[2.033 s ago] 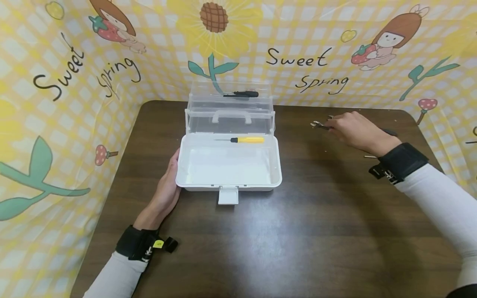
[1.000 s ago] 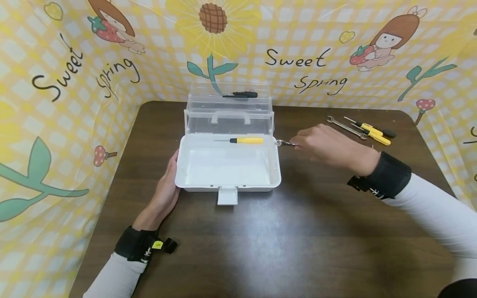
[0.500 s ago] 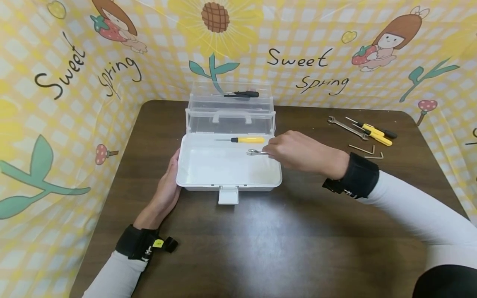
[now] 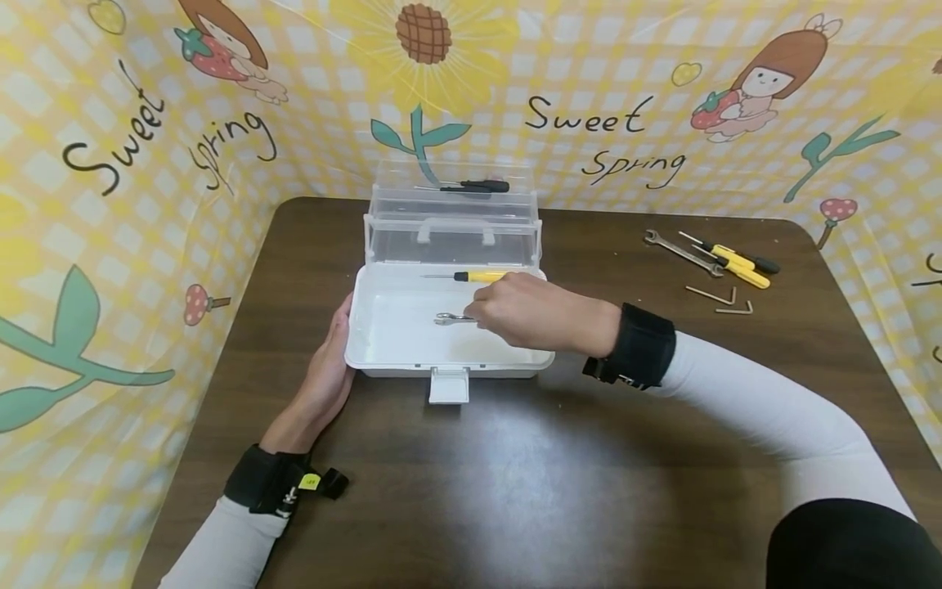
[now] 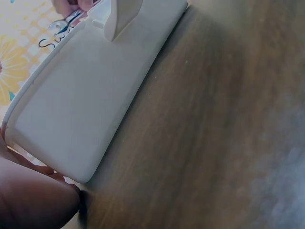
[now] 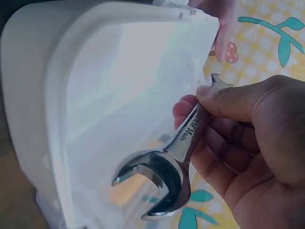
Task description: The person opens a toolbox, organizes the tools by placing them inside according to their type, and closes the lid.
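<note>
My right hand (image 4: 526, 311) pinches a shiny open-ended wrench (image 6: 183, 143) by its shaft, thumb on one side and curled fingers on the other. It holds the wrench over the white toolbox (image 4: 390, 361), whose lid stands raised. One end of the wrench points left in the head view. A yellow-handled screwdriver (image 4: 482, 276) lies along the back of the box, its handle partly covered by the right hand. My left hand (image 4: 324, 380) rests with extended fingers against the box's left side. In the left wrist view the front wall (image 5: 71, 105) of the box shows.
Black-handled screwdrivers (image 4: 478, 186) lie in the clear upper lid. At the table's back right are another wrench (image 4: 680, 251), yellow-and-black screwdrivers (image 4: 743, 270) and two hex keys (image 4: 712, 295). A front latch flap (image 4: 449, 386) hangs toward me. Patterned cloth (image 4: 589, 49) rises behind the table.
My right hand has carried the wrench from the table's back right leftward over the box's right rim to above its middle. The left hand has stayed against the box.
</note>
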`<state>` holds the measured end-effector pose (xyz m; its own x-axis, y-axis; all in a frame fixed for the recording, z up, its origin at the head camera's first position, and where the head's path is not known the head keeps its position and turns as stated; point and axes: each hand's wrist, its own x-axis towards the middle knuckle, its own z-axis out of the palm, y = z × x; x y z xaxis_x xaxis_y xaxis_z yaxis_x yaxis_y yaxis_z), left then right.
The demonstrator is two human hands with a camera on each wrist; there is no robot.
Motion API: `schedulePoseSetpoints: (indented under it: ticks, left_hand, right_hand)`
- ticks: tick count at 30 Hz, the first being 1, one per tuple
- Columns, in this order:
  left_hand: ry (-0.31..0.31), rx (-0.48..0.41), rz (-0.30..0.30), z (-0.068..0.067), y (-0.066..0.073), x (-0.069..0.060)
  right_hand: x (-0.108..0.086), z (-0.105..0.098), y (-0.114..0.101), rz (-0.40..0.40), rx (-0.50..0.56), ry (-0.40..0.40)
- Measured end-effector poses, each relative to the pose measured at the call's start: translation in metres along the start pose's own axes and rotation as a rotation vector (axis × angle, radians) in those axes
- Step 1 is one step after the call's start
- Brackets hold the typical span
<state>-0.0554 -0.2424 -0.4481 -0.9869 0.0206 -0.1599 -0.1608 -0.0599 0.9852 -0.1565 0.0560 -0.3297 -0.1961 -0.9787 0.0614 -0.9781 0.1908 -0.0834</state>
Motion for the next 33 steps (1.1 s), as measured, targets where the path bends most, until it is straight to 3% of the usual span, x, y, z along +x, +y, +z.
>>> schedulePoseSetpoints:
  ticks: [16,33]
  left_hand:
    - [-0.004,-0.007,0.003,-0.001,-0.002,0.000]
    - [-0.009,-0.001,0.009,-0.001,0.000,0.000]
  right_hand:
    - [0.028,0.039,0.002,0.091,0.159,-0.228]
    - [0.034,0.058,0.009,0.138,0.297,-0.286]
